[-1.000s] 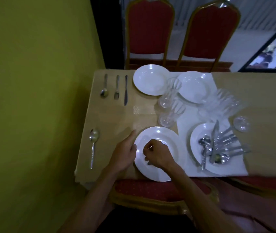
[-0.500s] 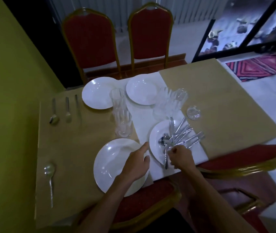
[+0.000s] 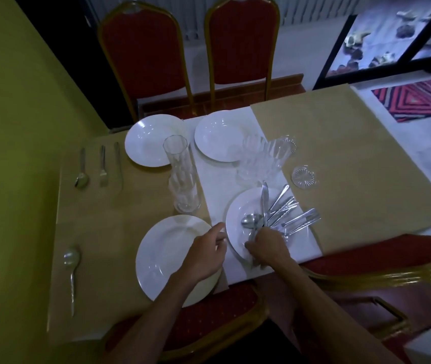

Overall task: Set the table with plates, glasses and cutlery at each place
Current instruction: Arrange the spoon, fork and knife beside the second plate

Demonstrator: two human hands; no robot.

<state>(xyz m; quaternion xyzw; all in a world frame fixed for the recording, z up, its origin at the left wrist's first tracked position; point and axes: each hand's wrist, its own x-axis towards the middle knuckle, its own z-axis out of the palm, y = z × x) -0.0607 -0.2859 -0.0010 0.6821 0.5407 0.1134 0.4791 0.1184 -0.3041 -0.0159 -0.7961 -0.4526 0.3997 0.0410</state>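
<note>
Since the earlier frame the right hand (image 3: 268,245) has left the near plate (image 3: 167,258) and gone to the cutlery plate (image 3: 235,232) at about 3 o'clock from it, and the left hand (image 3: 203,256) has slid to that near plate's right rim. The right grip is curled closed over the near ends of the cutlery (image 3: 280,211), apparently on the handle of a spoon (image 3: 251,222); exactly which piece it pinches I cannot tell. The left grip is loose and half-open, fingers pointing toward the cutlery plate, holding nothing I can see. The spoon's long axis runs roughly 12 to 6 o'clock, bowl away, handle toward the person, so the right hand sits right at its handle end and is the nearer one. The other pieces fan out toward 2 o'clock. A lone spoon (image 3: 71,261) already lies on the counter (image 3: 104,232) at 9 o'clock from the near plate, so I judge the next piece belongs there, passing leftward across the plate.
</note>
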